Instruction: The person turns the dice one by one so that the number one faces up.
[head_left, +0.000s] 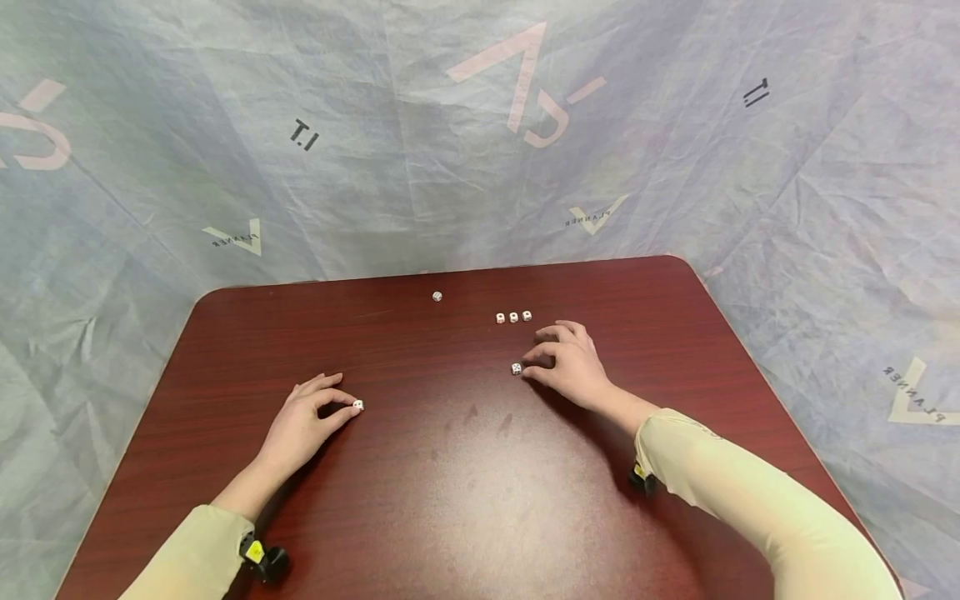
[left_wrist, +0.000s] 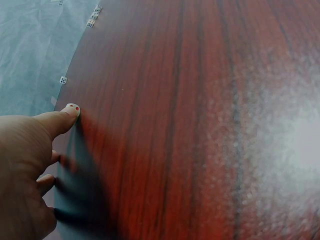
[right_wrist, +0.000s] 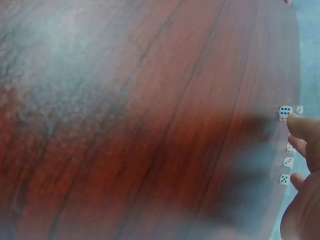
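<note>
My left hand (head_left: 303,417) pinches a small white die (head_left: 358,405) between thumb and index finger at the left of the table. In the left wrist view the thumb covers much of this die (left_wrist: 74,108), with red pips showing. On the right, my right hand (head_left: 570,362) holds another white die (head_left: 516,368) at the tips of its thumb and index finger. The right wrist view shows several blue pips on this die (right_wrist: 285,112), the thumb overlapping its lower corner. The index fingertip is hidden there.
Beyond the right hand, three white dice stand in a short row, the middle die (head_left: 513,317) slightly apart from its neighbours. A single die (head_left: 437,297) lies near the back edge. Grey printed cloth (head_left: 405,167) hangs behind and beside the dark red table (head_left: 420,500).
</note>
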